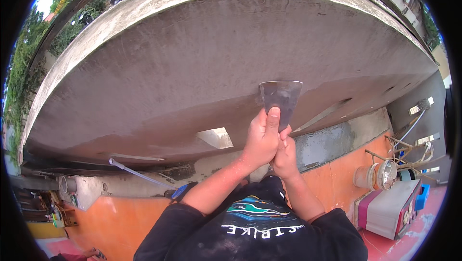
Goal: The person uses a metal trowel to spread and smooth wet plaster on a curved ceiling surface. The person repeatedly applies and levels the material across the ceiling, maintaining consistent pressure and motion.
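Head view: left hand (261, 141) and right hand (286, 159) clasp the mostly hidden handle of the scraper (284, 98), blade at the grey wall (192, 58), contact unclear. Surface-working seems underway; the next stroke likely calls for steady, even pressure.

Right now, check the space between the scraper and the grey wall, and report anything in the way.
Nothing visible is in the way. The left hand and right hand together hold the scraper up before the grey wall; whether its edge touches, I cannot tell.
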The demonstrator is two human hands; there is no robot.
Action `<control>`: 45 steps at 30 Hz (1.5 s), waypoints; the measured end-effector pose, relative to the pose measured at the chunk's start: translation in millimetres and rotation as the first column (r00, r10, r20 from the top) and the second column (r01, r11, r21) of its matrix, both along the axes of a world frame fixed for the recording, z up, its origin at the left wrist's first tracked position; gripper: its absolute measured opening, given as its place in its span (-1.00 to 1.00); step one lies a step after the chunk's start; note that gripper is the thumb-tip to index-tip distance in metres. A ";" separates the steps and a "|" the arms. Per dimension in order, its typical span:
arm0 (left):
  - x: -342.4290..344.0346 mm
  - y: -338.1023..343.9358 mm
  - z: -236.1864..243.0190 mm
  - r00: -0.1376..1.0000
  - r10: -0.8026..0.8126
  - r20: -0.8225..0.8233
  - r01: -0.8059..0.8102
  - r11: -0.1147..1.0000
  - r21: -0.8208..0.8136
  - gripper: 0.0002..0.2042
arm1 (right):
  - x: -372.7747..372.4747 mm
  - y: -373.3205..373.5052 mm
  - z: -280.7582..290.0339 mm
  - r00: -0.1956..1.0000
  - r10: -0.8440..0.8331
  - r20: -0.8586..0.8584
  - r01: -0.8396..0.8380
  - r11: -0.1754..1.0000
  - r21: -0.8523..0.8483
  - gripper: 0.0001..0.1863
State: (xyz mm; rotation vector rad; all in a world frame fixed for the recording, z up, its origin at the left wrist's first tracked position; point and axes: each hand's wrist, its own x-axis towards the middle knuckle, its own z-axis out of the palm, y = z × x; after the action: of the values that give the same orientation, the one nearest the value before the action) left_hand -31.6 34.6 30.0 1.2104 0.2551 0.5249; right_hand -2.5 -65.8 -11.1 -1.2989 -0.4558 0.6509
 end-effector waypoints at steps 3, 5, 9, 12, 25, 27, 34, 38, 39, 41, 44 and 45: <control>0.9 -2.8 -9.6 0.992 -0.078 -0.099 0.065 0.990 -0.122 -0.58 | 4.6 -3.1 -12.6 0.996 0.088 -0.025 -0.087 0.996 0.011 -0.57; -4.5 -8.5 -19.9 0.927 -0.136 -0.350 0.045 0.966 -0.255 -0.57 | -7.0 -9.4 -25.1 0.985 0.035 -0.167 -0.066 0.980 -0.186 -0.58; 0.6 -7.6 -45.1 0.980 -0.092 -0.178 0.069 0.989 -0.134 -0.56 | -2.7 -10.8 -52.3 0.991 0.053 -0.122 -0.062 0.995 -0.074 -0.59; 6.2 -9.0 -47.7 0.988 -0.069 -0.137 0.050 0.989 -0.137 -0.56 | 1.5 -11.5 -54.0 0.997 0.047 -0.055 -0.050 0.997 -0.054 -0.58; 3.0 -8.3 -27.8 0.942 -0.084 -0.326 0.025 0.983 -0.183 -0.56 | -1.2 -4.6 -39.1 0.984 0.021 -0.178 -0.058 0.976 -0.210 -0.53; 7.3 -8.5 -44.3 0.979 -0.039 -0.202 0.009 0.988 -0.151 -0.56 | 1.9 -7.9 -57.5 0.991 0.050 -0.127 -0.061 0.994 -0.088 -0.53; 6.9 -15.5 -70.7 0.988 0.003 -0.155 -0.017 0.996 -0.087 -0.52 | 6.6 -16.4 -86.1 0.992 0.075 -0.103 -0.080 0.996 -0.044 -0.55; 13.7 -7.0 -52.4 0.990 0.019 -0.140 -0.023 0.999 -0.030 -0.53 | 8.4 0.0 -65.2 0.990 0.006 -0.141 -0.021 0.994 -0.105 -0.54; 19.9 -2.2 -44.7 0.997 0.038 -0.073 -0.039 0.999 -0.001 -0.53 | 18.0 6.0 -57.2 1.000 0.024 -0.016 -0.024 1.000 -0.009 -0.54; 29.3 5.5 -29.2 0.999 0.037 0.012 -0.038 0.998 0.052 -0.54 | 36.5 14.2 -41.0 0.990 0.071 0.119 -0.080 0.994 0.070 -0.53; 35.6 8.8 -15.0 0.998 0.005 0.068 -0.010 0.997 0.081 -0.56 | 38.0 9.0 -24.8 0.997 0.008 0.079 -0.013 0.998 0.067 -0.53; 31.8 3.7 -14.1 0.999 -0.001 0.038 0.000 0.999 0.036 -0.56 | 31.1 6.1 -23.7 0.997 0.005 0.074 -0.011 0.996 0.086 -0.53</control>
State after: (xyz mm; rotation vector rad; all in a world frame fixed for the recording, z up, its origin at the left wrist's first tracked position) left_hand 0.2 38.3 15.9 1.2342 0.2132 0.5536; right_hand 28.6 -59.7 -34.8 -1.2422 -0.5439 0.5856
